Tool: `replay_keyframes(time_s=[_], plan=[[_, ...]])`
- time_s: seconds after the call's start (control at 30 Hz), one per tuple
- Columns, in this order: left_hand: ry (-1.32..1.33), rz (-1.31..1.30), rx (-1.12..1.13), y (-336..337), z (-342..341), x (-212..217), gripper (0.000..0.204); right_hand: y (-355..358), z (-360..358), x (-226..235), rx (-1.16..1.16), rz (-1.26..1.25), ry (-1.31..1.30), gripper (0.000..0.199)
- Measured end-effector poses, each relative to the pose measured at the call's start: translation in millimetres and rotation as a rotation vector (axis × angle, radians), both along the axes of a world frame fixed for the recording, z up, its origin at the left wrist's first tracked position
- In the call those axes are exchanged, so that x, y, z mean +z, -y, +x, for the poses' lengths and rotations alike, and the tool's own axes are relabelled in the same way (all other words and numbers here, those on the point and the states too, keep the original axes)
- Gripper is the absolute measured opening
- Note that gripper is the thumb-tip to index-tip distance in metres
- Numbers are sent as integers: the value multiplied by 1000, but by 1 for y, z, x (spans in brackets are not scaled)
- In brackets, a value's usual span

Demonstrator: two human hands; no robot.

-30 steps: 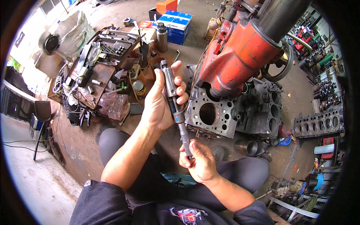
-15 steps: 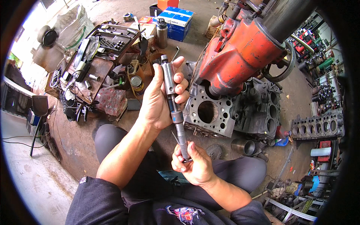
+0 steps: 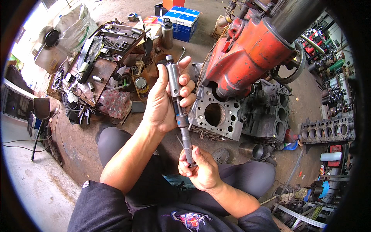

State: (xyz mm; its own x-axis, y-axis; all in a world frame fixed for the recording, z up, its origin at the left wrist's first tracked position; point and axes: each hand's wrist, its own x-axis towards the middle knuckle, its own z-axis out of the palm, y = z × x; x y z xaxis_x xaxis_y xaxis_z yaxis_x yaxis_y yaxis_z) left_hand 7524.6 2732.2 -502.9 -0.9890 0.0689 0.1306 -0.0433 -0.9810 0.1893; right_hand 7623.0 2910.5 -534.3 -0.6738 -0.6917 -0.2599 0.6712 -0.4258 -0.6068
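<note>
A steel micrometer [image 3: 186, 137] with a thick cylindrical head slants between my hands. Its head end points up and away from me, and a blue mark shows around its middle. My left hand [image 3: 159, 106] holds the head, thumb along one side and fingers curled behind and around the other. At the narrow lower end, my right hand [image 3: 205, 172] pinches the knurled-looking barrel between thumb and fingers. Beyond the tool, to the right, stands an engine block [image 3: 232, 129] with a large round bore. A red boring machine [image 3: 247, 58] rests over it.
At the left, a tool tray [image 3: 119, 42] and a rusty metal tray [image 3: 102, 65] hold sockets and small parts. A steel bottle [image 3: 167, 34] stands beside a blue box [image 3: 185, 23]. A loose cylinder sleeve [image 3: 251, 150] lies near my right knee. Another engine block [image 3: 328, 131] sits far right.
Both hands keep their hold on the micrometer, almost unmoved. The right fingers have shifted very slightly at its lower end.
</note>
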Motion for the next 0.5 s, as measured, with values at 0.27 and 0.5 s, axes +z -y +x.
replay_keyframes(time_s=[0.27, 0.5], plan=[[-13, 46, -38, 2, -2, 0, 65, 0, 4, -4, -71, -20, 37, 38], [215, -522, 336, 2, 3, 24, 59, 11, -42, 32, -266, 670, -888, 25]])
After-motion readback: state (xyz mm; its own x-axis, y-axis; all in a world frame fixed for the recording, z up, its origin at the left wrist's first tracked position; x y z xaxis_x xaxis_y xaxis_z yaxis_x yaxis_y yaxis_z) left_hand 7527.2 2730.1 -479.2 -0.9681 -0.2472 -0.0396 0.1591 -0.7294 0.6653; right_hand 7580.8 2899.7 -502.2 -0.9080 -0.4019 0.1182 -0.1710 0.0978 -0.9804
